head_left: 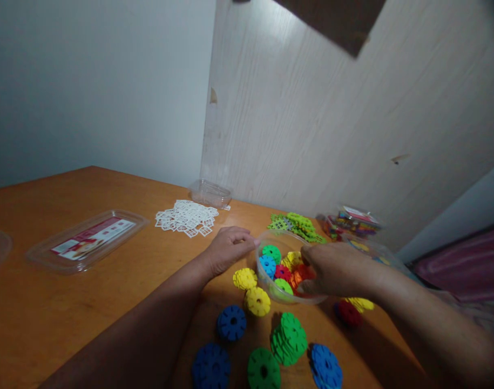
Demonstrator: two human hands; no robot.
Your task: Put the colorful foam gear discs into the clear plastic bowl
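Observation:
A clear plastic bowl [266, 281] sits on the orange wooden table [48, 313] and holds several coloured toothed plastic discs [271, 254]. My left hand [228, 249] rests curled at the bowl's left rim, fingers closed against the edge. My right hand [331, 268] reaches into the bowl from the right, fingers bent down among the discs; what they hold is hidden. Loose discs lie in front of the bowl: yellow ones [257, 300], blue ones [231, 322], a green stack [289, 339].
A pile of white square lattice pieces [187, 217] and a clear tub [210, 193] lie at the back. Green lattice pieces [297, 224], a clear box of coloured parts [354, 221], and a flat clear lid with a label [88, 240] lie nearby. A wooden panel stands behind.

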